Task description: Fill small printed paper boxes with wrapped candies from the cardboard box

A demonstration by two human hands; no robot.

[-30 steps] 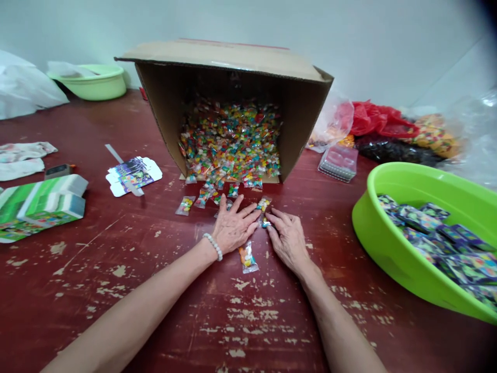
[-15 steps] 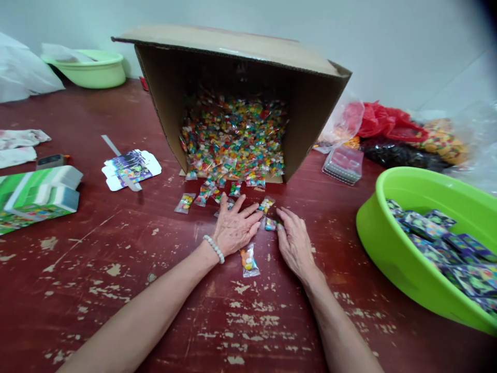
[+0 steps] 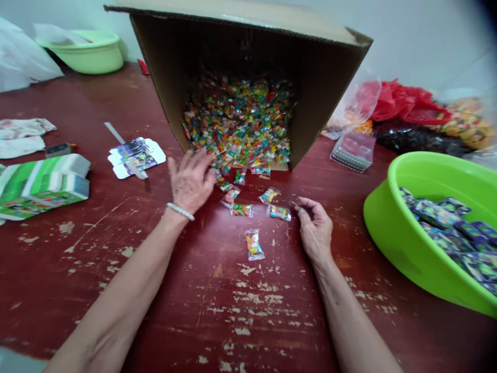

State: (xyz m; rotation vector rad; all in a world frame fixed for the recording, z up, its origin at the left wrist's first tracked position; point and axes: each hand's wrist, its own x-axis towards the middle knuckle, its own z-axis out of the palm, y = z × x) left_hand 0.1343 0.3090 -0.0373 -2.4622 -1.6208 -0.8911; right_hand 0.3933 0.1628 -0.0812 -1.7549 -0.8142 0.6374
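Note:
A cardboard box (image 3: pixel 155 77) lies on its side, its mouth facing me, heaped inside with small clear packets of colourful candies (image 3: pixel 240 122). My left hand (image 3: pixel 192 178), a beaded bracelet at the wrist, is at the box's lower left mouth with fingers spread; packets partly hide behind it. Loosely curled, my right hand (image 3: pixel 316 228) rests right of a candy packet (image 3: pixel 278 212), with nothing visible in the fingers. Other packets lie between the hands, including one with green and orange candies (image 3: pixel 241 209) and one closer to me (image 3: pixel 254 245).
A green tub (image 3: pixel 388 223) on the right holds several dark printed packs (image 3: pixel 446 217). Behind it are a clear plastic case (image 3: pixel 353 150) and red plastic bags (image 3: pixel 411 106). On the left lie a flattened printed carton (image 3: pixel 137 157) and a strapped green stack (image 3: pixel 46 184).
My left hand has moved left and away from me, off the packets, toward the box mouth. My right hand has shifted slightly right, its fingers more curled. More loose packets now show.

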